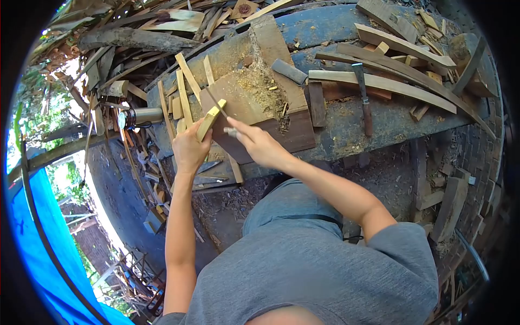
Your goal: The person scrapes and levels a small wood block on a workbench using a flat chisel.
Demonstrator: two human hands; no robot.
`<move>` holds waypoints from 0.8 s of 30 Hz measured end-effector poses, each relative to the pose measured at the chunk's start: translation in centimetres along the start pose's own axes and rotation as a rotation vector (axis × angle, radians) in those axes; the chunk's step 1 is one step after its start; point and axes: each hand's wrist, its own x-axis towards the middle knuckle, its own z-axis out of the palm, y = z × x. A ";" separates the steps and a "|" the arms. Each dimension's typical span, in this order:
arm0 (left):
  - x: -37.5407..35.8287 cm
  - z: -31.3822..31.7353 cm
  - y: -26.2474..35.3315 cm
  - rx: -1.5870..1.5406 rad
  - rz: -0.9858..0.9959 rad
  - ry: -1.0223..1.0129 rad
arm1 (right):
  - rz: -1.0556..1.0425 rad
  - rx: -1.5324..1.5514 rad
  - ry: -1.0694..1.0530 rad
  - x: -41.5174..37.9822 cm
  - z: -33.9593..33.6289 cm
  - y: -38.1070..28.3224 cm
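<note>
My left hand (190,148) is closed round the lower part of a short wood piece (210,120), which points up and to the right. Its upper end looks bright yellow. My right hand (255,142) is wrapped round the pale handle of a thin dark blade (218,104). The blade lies against or just over the upper end of the wood piece; exact contact is too small to tell. Beneath both hands is a brown board (292,130) with sawdust and shavings (260,89) on it.
A chisel (364,100) and a grey block (290,71) lie right of the board, near long curved wood strips (390,84). Narrow sticks (184,97) and a metal flask (146,115) are at the left. Scrap wood (141,39) is piled behind.
</note>
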 end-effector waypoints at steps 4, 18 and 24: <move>0.3 -0.2 0.1 0.032 0.022 -0.008 | 0.026 0.122 -0.054 -1.6 -1.1 -1.9; 0.5 -0.1 -0.2 0.037 -0.007 -0.002 | 0.167 0.072 -0.055 3.6 -0.4 -0.7; 0.8 -0.3 -0.3 0.046 -0.008 0.012 | 0.067 0.011 -0.016 -0.4 -0.1 -1.3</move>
